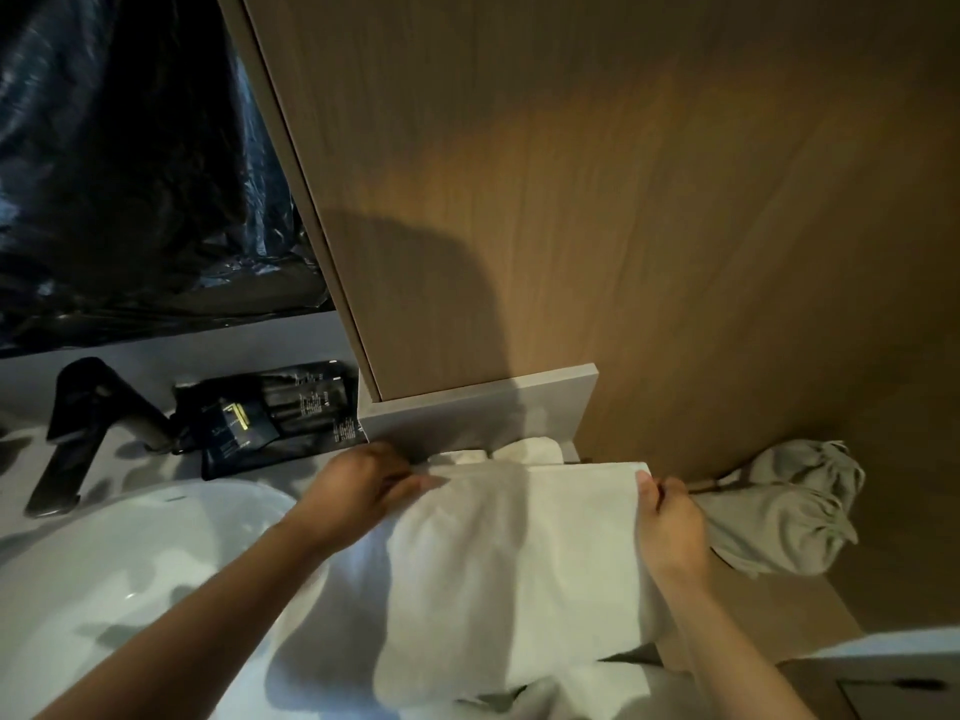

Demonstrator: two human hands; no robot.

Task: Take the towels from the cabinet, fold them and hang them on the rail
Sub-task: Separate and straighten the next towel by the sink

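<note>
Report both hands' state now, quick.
Left hand: pinching the white towel at its top left edge.
Right hand: gripping the same towel at its top right corner.

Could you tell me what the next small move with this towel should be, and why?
Probably lower the white towel evenly so it drapes straight: the left hand and right hand pinch its two upper corners, its top edge is taut and level, and the rail itself is hidden.

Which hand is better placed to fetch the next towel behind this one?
Left, probably: the left hand pinches the held towel beside the folded towels; the right hand sits farther off, by the grey bag.
</note>
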